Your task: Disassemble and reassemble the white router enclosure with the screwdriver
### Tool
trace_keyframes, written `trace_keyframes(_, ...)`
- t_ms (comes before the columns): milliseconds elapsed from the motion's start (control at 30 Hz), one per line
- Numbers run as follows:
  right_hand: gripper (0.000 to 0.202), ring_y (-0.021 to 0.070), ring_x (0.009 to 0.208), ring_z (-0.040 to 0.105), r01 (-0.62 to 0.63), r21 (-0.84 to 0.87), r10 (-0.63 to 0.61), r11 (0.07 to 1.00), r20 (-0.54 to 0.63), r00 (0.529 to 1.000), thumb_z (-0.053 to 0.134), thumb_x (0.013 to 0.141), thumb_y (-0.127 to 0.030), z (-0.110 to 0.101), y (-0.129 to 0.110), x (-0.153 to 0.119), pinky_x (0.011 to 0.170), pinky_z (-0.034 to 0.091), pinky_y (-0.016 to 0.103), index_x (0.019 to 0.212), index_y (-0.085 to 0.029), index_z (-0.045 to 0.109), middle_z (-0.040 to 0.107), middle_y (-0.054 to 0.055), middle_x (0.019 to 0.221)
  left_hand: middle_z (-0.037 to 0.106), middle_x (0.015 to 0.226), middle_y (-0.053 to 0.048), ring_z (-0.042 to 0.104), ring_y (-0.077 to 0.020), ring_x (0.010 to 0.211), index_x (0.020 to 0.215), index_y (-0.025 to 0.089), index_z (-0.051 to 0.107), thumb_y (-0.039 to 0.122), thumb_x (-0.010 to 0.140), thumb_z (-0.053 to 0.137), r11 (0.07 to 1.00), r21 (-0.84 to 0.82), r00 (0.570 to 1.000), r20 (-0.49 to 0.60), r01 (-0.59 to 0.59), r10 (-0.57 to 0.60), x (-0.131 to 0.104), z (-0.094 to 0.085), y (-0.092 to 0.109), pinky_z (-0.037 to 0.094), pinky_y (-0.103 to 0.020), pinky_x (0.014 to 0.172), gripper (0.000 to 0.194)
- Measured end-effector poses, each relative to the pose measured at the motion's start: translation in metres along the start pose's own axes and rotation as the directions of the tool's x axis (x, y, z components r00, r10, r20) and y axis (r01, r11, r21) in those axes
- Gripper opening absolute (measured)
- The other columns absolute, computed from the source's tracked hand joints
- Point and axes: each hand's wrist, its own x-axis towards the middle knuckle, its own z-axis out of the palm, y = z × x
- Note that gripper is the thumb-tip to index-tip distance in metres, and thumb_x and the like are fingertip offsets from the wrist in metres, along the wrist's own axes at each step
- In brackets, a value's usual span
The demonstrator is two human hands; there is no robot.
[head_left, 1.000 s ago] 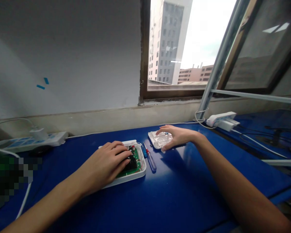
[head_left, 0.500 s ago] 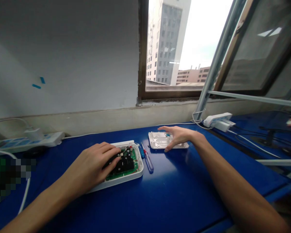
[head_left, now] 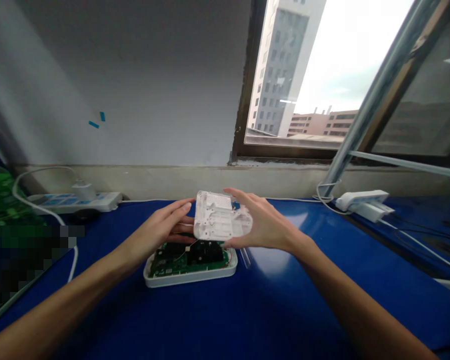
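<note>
A white plastic cover (head_left: 223, 217), with ribs and a speaker-like grid on its inside, is held up and tilted over the lower housing. My right hand (head_left: 260, 220) grips its right side between thumb and fingers. My left hand (head_left: 172, 220) is at the cover's left edge, fingers stretched out and apart; whether the fingertips touch it is hard to tell. Below lies the white lower housing (head_left: 191, 278) with a green circuit board (head_left: 168, 266), black parts and thin wires. A clear screwdriver handle (head_left: 245, 258) shows partly behind the housing's right end.
A power strip (head_left: 105, 201) with a plugged-in white adapter (head_left: 83, 191) lies at the left by the wall. Another power strip (head_left: 363, 202) with adapters sits right, beside a metal post (head_left: 332, 175). A white cable (head_left: 74, 260) runs down the left side of the blue table (head_left: 307, 310).
My right hand has taken hold of the white cover, lifted it from the table and brought it left over the housing. My left hand has moved off the circuit board towards the cover.
</note>
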Motion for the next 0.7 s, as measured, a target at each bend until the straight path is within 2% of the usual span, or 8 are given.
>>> trace_keyframes(67,0.107,0.0373,0.125,0.055,0.045,-0.018,-0.046,0.999,-0.047,0.998,0.084,0.063,-0.064,0.011,-0.026,0.001,0.105,0.039,0.056,0.153,-0.031,0.038,0.059,0.013,0.141,0.075,0.116,-0.012,0.075,-0.0258,0.096,0.147,0.025,0.046,0.051,0.097,0.059,0.991,-0.128,0.999,0.040,0.026,-0.021,-0.001,-0.001,0.001,0.061,-0.038,0.082,0.058)
trace_keyframes(167,0.102,0.0375,0.126,0.054,0.093,0.041,-0.091,0.995,-0.065,0.994,0.083,0.065,-0.065,0.018,-0.044,0.000,0.105,0.039,0.056,0.151,-0.032,0.039,0.059,0.012,0.142,0.075,0.115,-0.011,0.075,-0.0246,0.094,0.142,0.025,0.053,0.038,0.092,0.069,0.988,-0.154,0.998,0.064,0.022,-0.012,-0.002,-0.007,0.005,0.061,-0.033,0.077,0.054)
trace_keyframes(233,0.086,0.0348,0.129,0.052,0.100,0.096,-0.090,0.990,-0.098,0.991,0.077,0.076,-0.063,0.018,-0.042,0.001,0.105,0.041,0.052,0.148,-0.031,0.042,0.057,0.011,0.145,0.076,0.111,-0.011,0.075,-0.0233,0.088,0.138,0.022,0.057,0.033,0.089,0.072,0.991,-0.135,0.999,0.044,0.028,-0.022,-0.001,-0.016,0.007,0.060,-0.029,0.071,0.053)
trace_keyframes(300,0.053,0.0292,0.124,0.057,0.043,0.147,-0.015,0.988,-0.189,0.982,0.061,0.094,-0.053,0.016,-0.031,0.004,0.100,0.046,0.046,0.140,-0.027,0.051,0.061,0.010,0.138,0.077,0.107,-0.011,0.075,-0.0215,0.083,0.136,0.020,0.060,0.031,0.086,0.075,0.993,-0.121,0.999,-0.036,0.017,-0.021,0.002,-0.031,0.009,0.058,-0.026,0.066,0.054)
trace_keyframes(367,0.032,0.0238,0.098,0.067,-0.075,0.183,0.122,0.980,-0.261,0.958,0.048,0.102,-0.043,0.016,-0.016,0.007,0.085,0.051,0.039,0.119,-0.021,0.064,0.072,0.010,0.111,0.077,0.107,-0.011,0.074,-0.0210,0.083,0.135,0.019,0.061,0.030,0.083,0.077,0.994,-0.112,0.992,-0.124,-0.006,-0.007,0.005,-0.047,0.011,0.058,-0.026,0.067,0.055)
trace_keyframes(467,0.027,0.0223,0.078,0.065,-0.184,0.064,0.190,0.981,-0.111,0.976,0.056,0.096,-0.037,0.017,0.004,0.009,0.071,0.048,0.035,0.087,-0.019,0.073,0.073,0.008,0.085,0.077,0.108,-0.011,0.074,-0.0214,0.084,0.133,0.019,0.063,0.030,0.082,0.077,0.995,-0.097,0.981,-0.195,-0.019,0.000,0.008,-0.068,0.012,0.058,-0.027,0.069,0.054)
trace_keyframes(600,0.030,0.0241,0.078,0.066,-0.194,0.012,0.191,0.981,0.137,0.972,0.062,0.090,-0.040,0.020,0.012,0.008,0.071,0.047,0.035,0.072,-0.021,0.075,0.075,0.008,0.080,0.076,0.109,-0.011,0.074,-0.0213,0.087,0.128,0.019,0.067,0.032,0.081,0.077,0.995,-0.091,0.977,-0.212,-0.032,0.012,0.009,-0.080,0.013,0.057,-0.025,0.068,0.049)
trace_keyframes(700,0.026,0.0230,0.074,0.066,-0.234,0.029,0.221,0.972,0.234,0.947,0.062,0.088,-0.035,0.023,0.010,0.006,0.067,0.047,0.033,0.072,-0.021,0.076,0.075,0.008,0.079,0.076,0.111,-0.011,0.074,-0.0223,0.088,0.128,0.019,0.067,0.032,0.081,0.077,0.996,-0.076,0.981,-0.192,-0.037,0.022,0.008,-0.080,0.013,0.058,-0.026,0.069,0.050)
